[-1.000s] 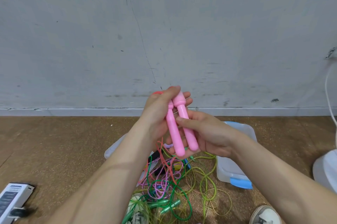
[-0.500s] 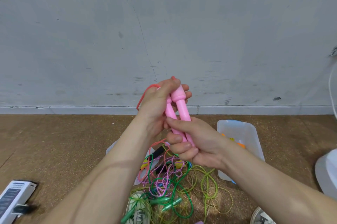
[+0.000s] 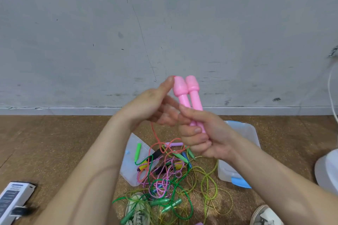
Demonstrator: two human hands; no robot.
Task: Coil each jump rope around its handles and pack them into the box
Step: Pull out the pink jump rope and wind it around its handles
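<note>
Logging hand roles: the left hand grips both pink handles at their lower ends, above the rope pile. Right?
Wrong hand: the head view shows the right hand gripping both pink handles at their lower ends, above the rope pile. The left hand sits by their tops.

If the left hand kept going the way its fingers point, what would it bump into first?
Probably the pink handles. The left hand points up and right, its top fingertip right beside their fat ends, maybe touching; depth is unclear. The right hand grips them lower down.
</note>
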